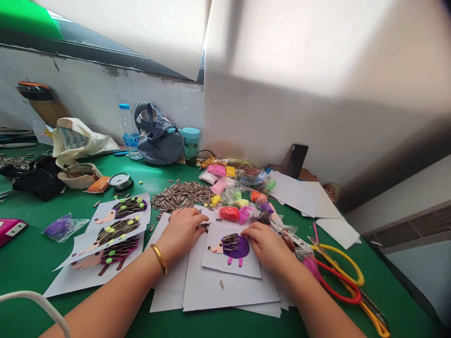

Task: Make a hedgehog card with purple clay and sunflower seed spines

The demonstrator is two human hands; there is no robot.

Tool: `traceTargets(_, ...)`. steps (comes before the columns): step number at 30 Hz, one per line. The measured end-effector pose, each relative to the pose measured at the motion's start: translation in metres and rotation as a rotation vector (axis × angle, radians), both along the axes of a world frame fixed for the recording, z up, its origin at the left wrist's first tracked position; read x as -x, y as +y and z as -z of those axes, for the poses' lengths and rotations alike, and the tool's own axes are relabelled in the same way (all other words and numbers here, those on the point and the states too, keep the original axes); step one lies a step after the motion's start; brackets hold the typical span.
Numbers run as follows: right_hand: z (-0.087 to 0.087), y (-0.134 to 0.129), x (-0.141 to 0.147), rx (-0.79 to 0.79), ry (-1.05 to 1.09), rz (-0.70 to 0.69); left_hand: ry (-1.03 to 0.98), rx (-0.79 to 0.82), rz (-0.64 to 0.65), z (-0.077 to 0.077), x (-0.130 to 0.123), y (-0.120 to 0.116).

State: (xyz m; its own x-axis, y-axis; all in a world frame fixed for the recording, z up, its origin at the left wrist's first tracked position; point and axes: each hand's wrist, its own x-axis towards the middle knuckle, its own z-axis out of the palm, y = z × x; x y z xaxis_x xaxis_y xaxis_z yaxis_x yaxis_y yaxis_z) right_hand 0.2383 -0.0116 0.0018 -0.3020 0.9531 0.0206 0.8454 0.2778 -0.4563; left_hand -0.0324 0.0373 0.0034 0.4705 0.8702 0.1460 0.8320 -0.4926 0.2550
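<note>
A small white paper card (211, 260) lies before me with a hedgehog picture on it. The hedgehog has a purple clay body (241, 248), pink legs, a peach face, and striped sunflower seeds (230, 242) stuck in rows behind the head. My left hand (183, 231), wearing a gold bangle, is closed at the card's upper left, with a few dark seeds at its fingertips. My right hand (268, 240) rests at the card's right edge, fingers drawn together beside the purple body. Whatever its fingertips may hold is hidden. Beneath the card is a stack of white paper (229, 300) with one loose seed.
A heap of sunflower seeds (181, 195) lies beyond my left hand. Bagged coloured clay (229, 213) spreads behind the card. Finished hedgehog pictures (120, 225) overlap at left. Scissors (340, 281) lie at right. A blue-grey bag (160, 143) and a teal-lidded cup (191, 145) stand by the wall.
</note>
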Motion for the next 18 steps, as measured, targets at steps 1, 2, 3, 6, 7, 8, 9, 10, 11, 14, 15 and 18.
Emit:
traceTargets(1,-0.0001,0.0000,0.0001,0.000,0.000,0.001,0.006,-0.012,0.015,0.0005,-0.0003,-0.0004)
traceTargets(2,-0.0001,0.0001,0.0001,-0.001,-0.002,0.004,0.013,-0.025,0.034,0.0009,-0.0006,-0.0007)
traceTargets(3,0.0001,0.0003,0.0001,-0.001,-0.005,0.009,0.022,-0.035,0.055,0.0013,-0.0010,-0.0009)
traceTargets(6,0.0018,0.0011,-0.0007,-0.009,-0.017,0.026,0.043,-0.059,0.080,0.0023,-0.0029,-0.0005)
traceTargets(7,0.0027,0.0014,-0.0010,-0.014,-0.019,0.029,0.049,-0.065,0.076,0.0026,-0.0037,-0.0001)
traceTargets(8,0.0034,0.0016,-0.0014,-0.018,-0.021,0.030,0.054,-0.070,0.070,0.0029,-0.0045,0.0002)
traceTargets(9,0.0041,0.0018,-0.0016,-0.020,-0.021,0.028,0.059,-0.074,0.066,0.0031,-0.0053,0.0004)
traceTargets(10,0.0046,0.0018,-0.0018,-0.020,-0.021,0.027,0.066,-0.077,0.064,0.0033,-0.0061,0.0004)
traceTargets(11,0.0048,0.0018,-0.0017,-0.018,-0.019,0.027,0.074,-0.081,0.062,0.0035,-0.0068,0.0002)
traceTargets(14,0.0047,0.0010,-0.0008,-0.014,-0.002,0.023,0.102,-0.105,0.058,0.0041,-0.0086,-0.0013)
traceTargets(15,0.0047,0.0006,-0.0004,-0.017,0.007,0.020,0.109,-0.117,0.061,0.0043,-0.0090,-0.0020)
traceTargets(18,0.0053,0.0002,0.0002,-0.038,0.031,0.006,0.105,-0.157,0.066,0.0049,-0.0094,-0.0026)
